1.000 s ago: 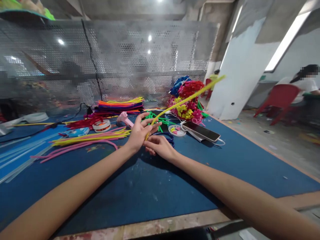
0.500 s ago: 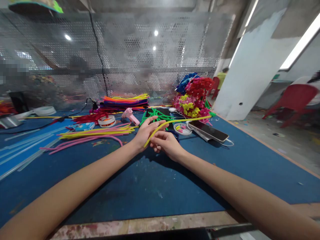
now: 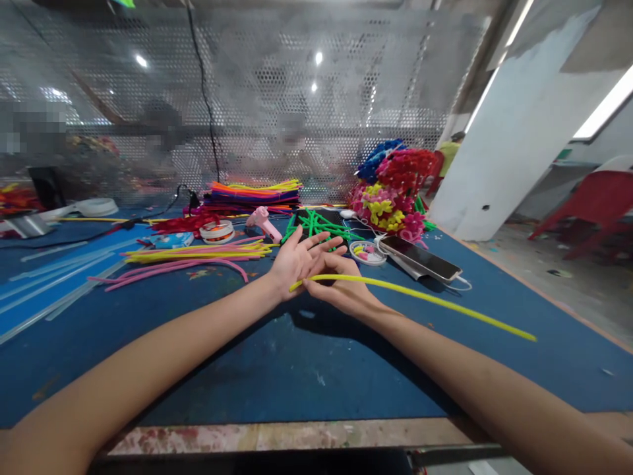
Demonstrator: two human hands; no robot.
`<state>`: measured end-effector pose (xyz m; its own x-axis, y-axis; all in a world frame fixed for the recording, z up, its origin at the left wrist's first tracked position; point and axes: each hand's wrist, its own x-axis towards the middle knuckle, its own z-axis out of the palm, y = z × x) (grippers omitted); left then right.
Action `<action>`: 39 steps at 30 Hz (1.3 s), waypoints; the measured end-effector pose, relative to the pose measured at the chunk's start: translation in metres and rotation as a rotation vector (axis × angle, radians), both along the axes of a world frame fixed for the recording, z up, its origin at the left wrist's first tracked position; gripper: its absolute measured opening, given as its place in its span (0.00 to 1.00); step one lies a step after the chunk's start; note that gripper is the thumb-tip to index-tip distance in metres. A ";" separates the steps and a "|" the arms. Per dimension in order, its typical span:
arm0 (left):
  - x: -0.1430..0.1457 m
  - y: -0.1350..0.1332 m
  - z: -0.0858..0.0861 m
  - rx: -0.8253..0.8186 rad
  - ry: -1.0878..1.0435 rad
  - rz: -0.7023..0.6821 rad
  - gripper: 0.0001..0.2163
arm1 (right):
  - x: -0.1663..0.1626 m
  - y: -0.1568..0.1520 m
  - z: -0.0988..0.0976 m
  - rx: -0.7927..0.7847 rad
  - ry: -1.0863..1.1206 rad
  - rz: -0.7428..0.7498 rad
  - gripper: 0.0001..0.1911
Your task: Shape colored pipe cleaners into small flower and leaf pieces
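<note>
A single yellow pipe cleaner (image 3: 425, 297) arcs out to the right over my right wrist, its far end in the air. My right hand (image 3: 343, 287) pinches it near its left end, between thumb and fingers. Palm up and fingers spread, my left hand (image 3: 299, 264) lies against the fingers of the right; the short tip of the pipe cleaner is at the heel of that palm. Just behind the hands is a pile of green pipe cleaners (image 3: 321, 224). Yellow and pink pipe cleaners (image 3: 198, 253) lie in a bundle to the left.
A pink glue gun (image 3: 264, 224) lies behind my left hand. Right of the hands are a round dish of small pieces (image 3: 367, 252) and a phone with a cable (image 3: 420, 256). Fuzzy flowers (image 3: 390, 188) are heaped behind. Clear glue sticks (image 3: 54, 284) lie at left.
The yellow pipe cleaner has swung round, its free end now lower and farther right, toward me. My left hand has opened with its palm up. The view has shifted slightly.
</note>
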<state>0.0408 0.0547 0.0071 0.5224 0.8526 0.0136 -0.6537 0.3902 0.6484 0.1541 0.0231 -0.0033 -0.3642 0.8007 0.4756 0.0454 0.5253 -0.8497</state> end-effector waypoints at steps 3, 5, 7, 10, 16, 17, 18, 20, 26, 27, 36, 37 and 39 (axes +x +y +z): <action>0.000 -0.001 0.000 -0.002 0.000 -0.003 0.20 | 0.001 0.000 0.000 0.074 -0.052 -0.055 0.06; 0.000 -0.002 0.001 -0.016 0.011 0.008 0.20 | 0.001 0.001 0.000 0.072 -0.073 -0.062 0.06; -0.001 -0.003 0.002 -0.037 0.022 0.022 0.20 | 0.003 0.002 0.000 0.080 -0.107 -0.028 0.05; -0.002 -0.002 0.002 -0.044 0.016 0.017 0.20 | 0.005 0.004 -0.001 0.118 -0.173 0.001 0.03; -0.003 0.001 -0.001 -0.052 0.002 0.003 0.20 | 0.006 0.006 -0.006 0.152 -0.198 0.006 0.03; -0.003 0.001 -0.001 -0.053 0.000 0.002 0.20 | 0.006 0.006 -0.007 0.154 -0.208 -0.001 0.03; -0.003 0.002 -0.001 -0.053 -0.002 0.001 0.20 | 0.005 0.006 -0.007 0.150 -0.216 -0.007 0.03; -0.003 0.002 -0.002 -0.051 -0.005 -0.002 0.20 | 0.005 0.005 -0.007 0.132 -0.217 -0.014 0.03; -0.003 0.004 -0.004 -0.041 0.006 -0.002 0.21 | 0.002 0.003 -0.006 0.080 -0.188 -0.010 0.03; -0.003 0.004 -0.004 -0.038 0.005 -0.001 0.21 | 0.002 0.003 -0.006 0.078 -0.183 -0.009 0.03; -0.001 0.000 -0.002 -0.070 0.043 0.035 0.21 | 0.000 0.005 -0.009 0.087 -0.125 0.021 0.06; -0.001 -0.001 -0.001 -0.072 0.053 0.043 0.21 | 0.000 0.005 -0.010 0.088 -0.120 0.002 0.06; 0.000 -0.003 -0.001 -0.068 0.069 0.049 0.21 | -0.002 0.005 -0.012 0.119 -0.137 -0.049 0.05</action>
<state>0.0411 0.0521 0.0063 0.4779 0.8748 -0.0796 -0.6274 0.4033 0.6661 0.1524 0.0282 -0.0150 -0.3943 0.7603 0.5162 0.1846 0.6158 -0.7660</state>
